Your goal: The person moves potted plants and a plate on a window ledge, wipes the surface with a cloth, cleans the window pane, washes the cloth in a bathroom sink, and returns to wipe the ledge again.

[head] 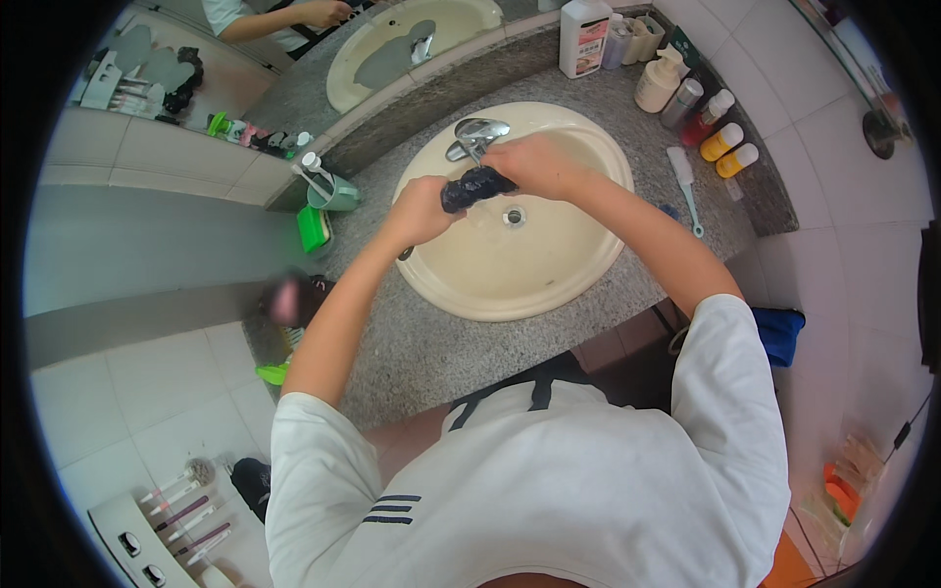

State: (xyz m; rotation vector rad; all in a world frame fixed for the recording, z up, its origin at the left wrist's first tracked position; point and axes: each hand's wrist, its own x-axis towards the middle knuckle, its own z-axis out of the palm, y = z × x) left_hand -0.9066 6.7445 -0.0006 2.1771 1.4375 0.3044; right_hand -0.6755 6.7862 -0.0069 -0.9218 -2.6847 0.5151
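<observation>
A dark, wet-looking bunched cloth stretches between my two hands over the back left part of a cream washbasin. My left hand grips its left end, near the basin's left rim. At the other end, my right hand is closed on the cloth just below the chrome faucet. Beneath the hands, the metal drain is visible. Whether water runs from the spout cannot be told.
Left of the basin stand a green cup with toothbrushes and a green soap box. Several bottles, including a pump bottle, line the back right. A long-handled brush lies on the granite counter. A mirror rises behind.
</observation>
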